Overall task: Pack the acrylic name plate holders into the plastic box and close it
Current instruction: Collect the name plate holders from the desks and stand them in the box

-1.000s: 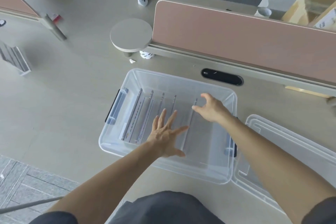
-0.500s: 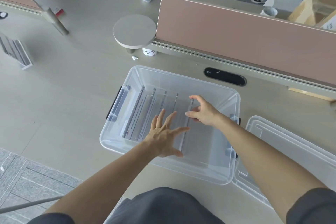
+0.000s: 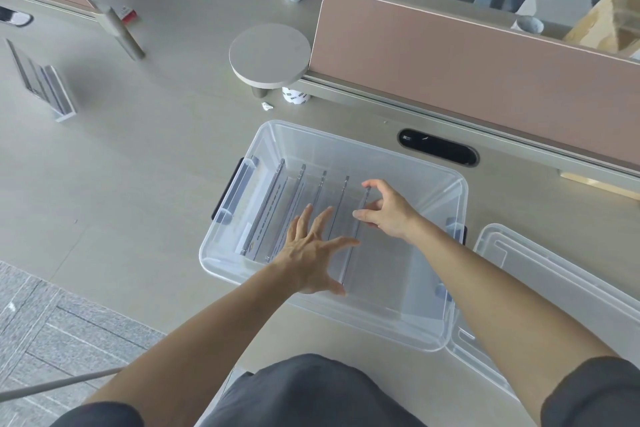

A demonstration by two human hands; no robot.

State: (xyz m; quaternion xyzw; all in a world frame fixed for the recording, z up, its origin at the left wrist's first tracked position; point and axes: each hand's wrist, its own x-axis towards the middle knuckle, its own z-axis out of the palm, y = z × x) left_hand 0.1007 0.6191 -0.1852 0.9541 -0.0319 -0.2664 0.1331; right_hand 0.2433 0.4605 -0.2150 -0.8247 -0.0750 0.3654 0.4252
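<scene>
A clear plastic box [image 3: 349,146] stands open on the desk in front of me. Several acrylic name plate holders [image 3: 277,204] stand on edge in a row in its left half. My right hand [image 3: 388,210] pinches the top edge of the rightmost holder [image 3: 358,222] between thumb and fingers. My left hand [image 3: 311,253] hovers over the row with fingers spread, its fingertips at the holders' tops. The box's clear lid [image 3: 554,274] lies flat on the desk to the right of the box.
More name plate holders [image 3: 41,83] stand at the far left of the desk. A round side shelf [image 3: 270,54] and a pink divider panel [image 3: 467,80] rise behind the box. A black cable slot [image 3: 438,147] sits just beyond it. The desk edge and grey floor lie at lower left.
My right hand moved left and down from the open right half of the box and closed its fingers on the rightmost holder. My left hand barely shifted.
</scene>
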